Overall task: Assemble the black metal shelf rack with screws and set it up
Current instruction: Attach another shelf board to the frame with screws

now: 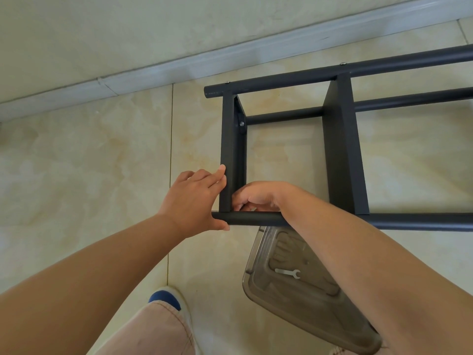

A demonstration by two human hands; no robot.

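The black metal shelf rack [343, 149] lies on its side on the tiled floor, its round poles running to the right. My left hand [194, 198] holds the end shelf panel [229, 139] at its lower corner, fingers against the panel's outer face and thumb under the near pole [409, 221]. My right hand [256, 197] reaches inside that corner with curled fingers; whatever they pinch is hidden. Silver screw heads [343, 63] show on the far pole, and one bolt [241, 123] sits inside the end panel.
A smoky clear plastic tray [294, 290] lies on the floor under my right forearm, with a small flat wrench [288, 272] in it. A white baseboard [179, 65] runs along the wall behind the rack. My shoe [166, 298] and trouser leg are at the bottom.
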